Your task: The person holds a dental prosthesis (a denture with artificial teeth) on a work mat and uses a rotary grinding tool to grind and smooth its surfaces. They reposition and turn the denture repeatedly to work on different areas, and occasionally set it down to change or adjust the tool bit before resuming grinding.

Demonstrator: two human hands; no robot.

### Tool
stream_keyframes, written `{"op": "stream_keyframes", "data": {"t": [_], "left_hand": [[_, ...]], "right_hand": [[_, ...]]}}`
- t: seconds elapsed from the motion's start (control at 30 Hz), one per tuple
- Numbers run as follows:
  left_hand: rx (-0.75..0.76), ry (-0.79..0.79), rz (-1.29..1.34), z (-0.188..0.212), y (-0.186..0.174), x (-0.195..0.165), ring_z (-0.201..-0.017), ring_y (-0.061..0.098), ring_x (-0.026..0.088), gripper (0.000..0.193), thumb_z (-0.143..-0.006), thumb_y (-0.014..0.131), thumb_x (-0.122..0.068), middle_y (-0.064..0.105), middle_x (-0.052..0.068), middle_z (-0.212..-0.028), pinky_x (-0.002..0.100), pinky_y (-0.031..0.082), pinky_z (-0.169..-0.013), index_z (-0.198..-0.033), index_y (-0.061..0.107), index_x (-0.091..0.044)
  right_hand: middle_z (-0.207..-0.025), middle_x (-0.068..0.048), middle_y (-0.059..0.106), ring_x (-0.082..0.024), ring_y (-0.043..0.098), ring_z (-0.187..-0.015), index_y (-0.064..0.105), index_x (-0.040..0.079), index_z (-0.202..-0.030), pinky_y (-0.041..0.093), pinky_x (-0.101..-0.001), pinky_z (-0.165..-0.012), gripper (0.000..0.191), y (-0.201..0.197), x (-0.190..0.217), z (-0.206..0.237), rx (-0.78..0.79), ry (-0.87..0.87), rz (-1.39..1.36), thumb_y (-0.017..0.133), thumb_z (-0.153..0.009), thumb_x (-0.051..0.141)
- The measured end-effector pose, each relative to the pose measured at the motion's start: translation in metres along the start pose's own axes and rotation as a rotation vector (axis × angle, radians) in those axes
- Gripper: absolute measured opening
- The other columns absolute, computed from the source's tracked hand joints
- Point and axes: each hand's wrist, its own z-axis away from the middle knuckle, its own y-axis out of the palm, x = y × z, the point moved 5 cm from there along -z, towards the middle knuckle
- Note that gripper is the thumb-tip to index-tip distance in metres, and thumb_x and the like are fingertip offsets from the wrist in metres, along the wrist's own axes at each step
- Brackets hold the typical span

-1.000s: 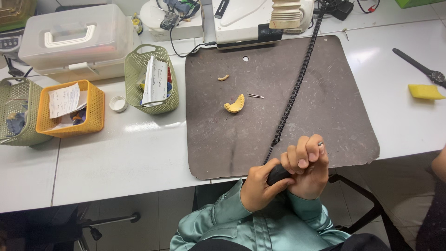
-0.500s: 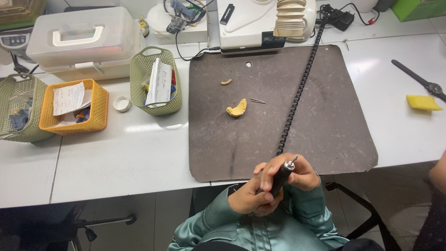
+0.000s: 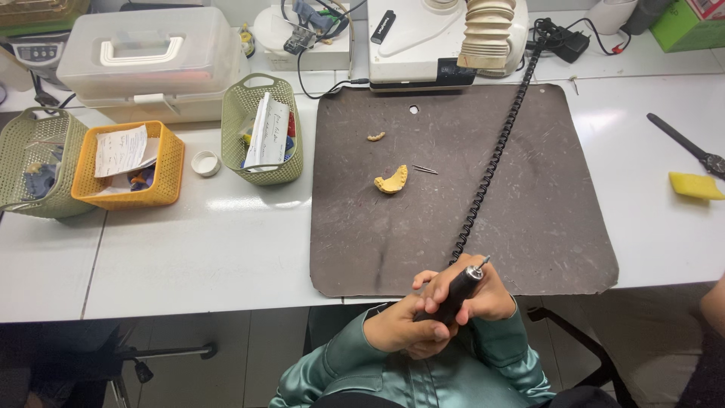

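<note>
A black rotary handpiece point(image 3: 457, 291) with a small bur at its tip is gripped by both hands at the near edge of the dark work mat point(image 3: 529, 196). My left hand point(image 3: 400, 329) wraps the lower body of the tool. My right hand point(image 3: 483, 295) closes around its upper part. A black coiled cord point(image 3: 495, 155) runs from the tool across the mat to the back. A yellow dental cast point(image 3: 392, 180) lies mid-mat, with a thin pin point(image 3: 424, 169) beside it and a smaller yellow piece point(image 3: 375, 137) farther back.
Left of the mat stand a green basket with papers point(image 3: 264, 128), an orange basket point(image 3: 128, 162), another green basket point(image 3: 34, 162), a white cap point(image 3: 205, 162) and a clear case point(image 3: 151, 60). A white machine point(image 3: 445, 38) sits behind. A yellow sponge point(image 3: 696, 186) and dark tool point(image 3: 683, 143) lie right.
My hands have regripped the handpiece: its tip now points up and right, with the bur showing. The view has shifted slightly.
</note>
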Motion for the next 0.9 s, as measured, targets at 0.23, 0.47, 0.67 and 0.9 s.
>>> {"op": "stream_keyframes", "data": {"t": [0.23,0.47,0.67,0.9], "left_hand": [[-0.341,0.127,-0.305,0.002,-0.015,-0.006,-0.062,0.051,0.005,0.016,-0.102,0.07,-0.016,0.057,-0.002,-0.076,0.022,0.038,-0.054,-0.105,0.062,-0.002],[-0.443,0.329,-0.543,0.004,-0.012,-0.02,-0.07,0.06,0.007,0.029,-0.097,0.076,-0.02,0.064,0.0,-0.082,0.023,0.047,-0.061,-0.116,0.062,-0.002],[-0.458,0.455,-0.872,0.008,0.011,-0.041,-0.084,0.069,0.016,0.04,-0.092,0.082,-0.016,0.073,0.01,-0.094,0.03,0.056,-0.078,-0.125,0.066,0.002],[-0.428,0.374,-0.809,-0.004,0.011,-0.044,-0.088,0.076,0.017,0.031,-0.09,0.082,-0.017,0.076,0.011,-0.095,0.029,0.059,-0.08,-0.114,0.069,-0.002]], "right_hand": [[-0.097,-0.019,0.079,-0.031,0.077,-0.096,0.076,-0.002,-0.103,0.046,-0.0542,-0.113,0.04,-0.001,0.008,-0.003,-0.156,-0.032,0.254,0.096,-0.078,0.022],[-0.113,-0.022,0.076,-0.033,0.072,-0.116,0.071,-0.004,-0.118,0.048,-0.054,-0.113,0.044,0.015,0.013,-0.011,-0.121,-0.03,0.354,0.081,-0.092,0.029],[-0.116,-0.025,0.071,-0.035,0.069,-0.115,0.063,-0.002,-0.123,0.048,-0.0548,-0.112,0.039,0.038,0.026,-0.001,-0.171,-0.303,0.209,0.046,-0.113,0.032],[-0.09,-0.013,0.062,-0.024,0.063,-0.085,0.057,0.006,-0.098,0.049,-0.0462,-0.094,0.03,0.042,0.029,-0.002,-0.163,-0.442,-0.009,0.038,-0.115,0.022]]}}
